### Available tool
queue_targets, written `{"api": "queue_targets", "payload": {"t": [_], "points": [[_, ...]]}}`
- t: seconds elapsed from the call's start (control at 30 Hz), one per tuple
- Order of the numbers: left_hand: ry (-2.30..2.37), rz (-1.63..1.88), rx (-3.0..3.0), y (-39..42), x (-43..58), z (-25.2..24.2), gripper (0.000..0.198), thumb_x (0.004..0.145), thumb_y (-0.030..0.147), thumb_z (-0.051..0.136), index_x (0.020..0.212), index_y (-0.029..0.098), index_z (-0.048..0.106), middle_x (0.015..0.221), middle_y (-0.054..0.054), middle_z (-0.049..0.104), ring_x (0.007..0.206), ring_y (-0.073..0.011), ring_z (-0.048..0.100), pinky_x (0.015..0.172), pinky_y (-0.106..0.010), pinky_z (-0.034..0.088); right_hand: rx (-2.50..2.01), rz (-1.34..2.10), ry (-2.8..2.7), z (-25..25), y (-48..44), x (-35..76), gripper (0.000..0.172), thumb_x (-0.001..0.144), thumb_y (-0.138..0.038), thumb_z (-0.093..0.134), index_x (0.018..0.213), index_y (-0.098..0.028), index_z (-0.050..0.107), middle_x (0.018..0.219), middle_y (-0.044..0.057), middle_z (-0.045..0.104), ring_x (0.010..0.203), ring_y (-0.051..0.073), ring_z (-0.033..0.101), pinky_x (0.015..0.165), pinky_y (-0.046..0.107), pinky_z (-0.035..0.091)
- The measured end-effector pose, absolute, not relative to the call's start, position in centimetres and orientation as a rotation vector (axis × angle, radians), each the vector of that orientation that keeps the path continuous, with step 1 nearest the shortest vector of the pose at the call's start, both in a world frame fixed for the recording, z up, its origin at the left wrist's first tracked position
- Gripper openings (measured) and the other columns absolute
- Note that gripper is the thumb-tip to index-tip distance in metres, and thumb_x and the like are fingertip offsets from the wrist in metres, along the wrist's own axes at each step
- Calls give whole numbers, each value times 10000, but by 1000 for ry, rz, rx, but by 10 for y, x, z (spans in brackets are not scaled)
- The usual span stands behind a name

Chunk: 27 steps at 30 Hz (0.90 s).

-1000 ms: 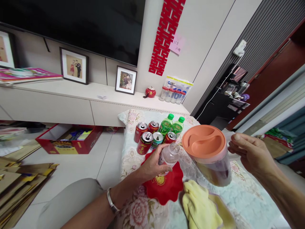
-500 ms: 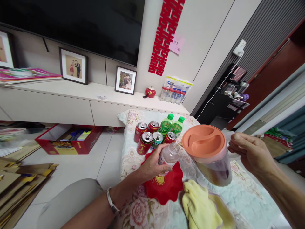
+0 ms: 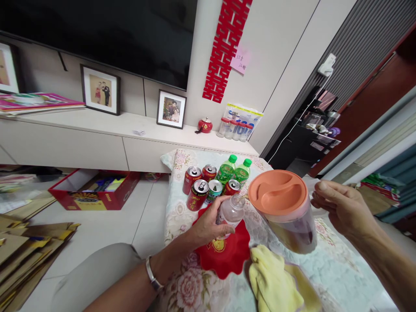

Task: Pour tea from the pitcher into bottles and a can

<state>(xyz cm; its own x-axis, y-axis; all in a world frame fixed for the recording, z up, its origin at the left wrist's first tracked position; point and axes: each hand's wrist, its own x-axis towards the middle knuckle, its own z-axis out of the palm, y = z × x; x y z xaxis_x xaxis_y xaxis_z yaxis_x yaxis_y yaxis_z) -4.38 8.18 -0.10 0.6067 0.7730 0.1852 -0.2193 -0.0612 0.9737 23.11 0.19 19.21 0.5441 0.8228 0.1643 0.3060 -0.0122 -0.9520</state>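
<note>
The left hand [image 3: 208,225] wraps its fingers around a small clear bottle [image 3: 231,212], thumb on the near side. The bottle has no cap on and its mouth leans toward 1 o'clock. A metal bracelet [image 3: 152,273] sits on that wrist. Under the bottle lies a red mat [image 3: 224,255] with a scalloped edge; I cannot tell whether the bottle's base touches it.

At 3 o'clock from the bottle, the right hand [image 3: 341,208] is closed on the handle of a pitcher [image 3: 292,229], and the handle is mostly hidden inside the grip. The pitcher is held off the surface [image 3: 178,208] and tipped toward 9 o'clock. It has an orange lid [image 3: 277,193], and dark liquid shows through its clear wall. Its spout is just beside the bottle's mouth.

At 6 o'clock from the pitcher a yellow cloth [image 3: 273,281] lies crumpled, touching the mat's edge. At 12 o'clock from the left hand stands a cluster of drink cans [image 3: 198,194], four red and one green and white, close together. Behind the cans are two green bottles [image 3: 226,170] with green caps. All of these stand on the floral-covered surface.

On the floor at 9 o'clock, well apart, sits an open red box [image 3: 94,193], with flattened cardboard [image 3: 26,247] beyond it. A long low cabinet [image 3: 97,143] at 11 o'clock carries framed photos [image 3: 171,109] and a red teapot [image 3: 205,125].
</note>
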Motion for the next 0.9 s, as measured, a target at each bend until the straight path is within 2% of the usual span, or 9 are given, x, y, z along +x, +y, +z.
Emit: {"api": "queue_targets", "payload": {"t": [0.1, 0.37, 0.57, 0.67, 0.9], "points": [[521, 877, 1424, 82, -44, -1, 871, 711, 360, 935, 1446, 259, 478, 1383, -63, 664, 1278, -314, 613, 1127, -427, 452, -1595, 533, -980, 192, 3, 231, 704, 325, -728, 986, 456, -195, 544, 512, -54, 344, 516, 90, 327, 529, 261, 323], [498, 885, 1424, 82, -44, -1, 887, 719, 443, 946, 1450, 267, 476, 1440, -79, 642, 1321, -335, 604, 1153, -442, 447, -1587, 542, -1001, 190, 4, 235, 681, 372, -724, 981, 473, -198, 561, 519, -47, 371, 521, 93, 322, 522, 263, 315], [516, 873, 1418, 82, -44, -2, 876, 718, 445, 944, 1440, 266, 482, 1372, -74, 667, 1307, -341, 596, 1136, -472, 446, -1581, 538, -991, 190, 2, 237, 669, 373, -713, 990, 488, -194, 584, 525, -48, 374, 525, 96, 348, 528, 262, 324], [505, 876, 1407, 81, -44, -1, 875, 718, 431, 942, 1439, 263, 477, 1390, -76, 654, 1311, -332, 597, 1139, -456, 444, -1577, 541, -991, 189, 2, 238, 687, 367, -712, 992, 480, -193, 557, 524, -51, 368, 525, 93, 341, 524, 259, 313], [494, 873, 1411, 82, -44, -1, 888, 724, 443, 938, 1452, 259, 465, 1400, -78, 649, 1304, -331, 600, 1140, -444, 441, -1591, 541, -991, 190, 4, 237, 664, 353, -714, 991, 485, -194, 601, 509, -40, 409, 515, 95, 367, 523, 261, 328]]}}
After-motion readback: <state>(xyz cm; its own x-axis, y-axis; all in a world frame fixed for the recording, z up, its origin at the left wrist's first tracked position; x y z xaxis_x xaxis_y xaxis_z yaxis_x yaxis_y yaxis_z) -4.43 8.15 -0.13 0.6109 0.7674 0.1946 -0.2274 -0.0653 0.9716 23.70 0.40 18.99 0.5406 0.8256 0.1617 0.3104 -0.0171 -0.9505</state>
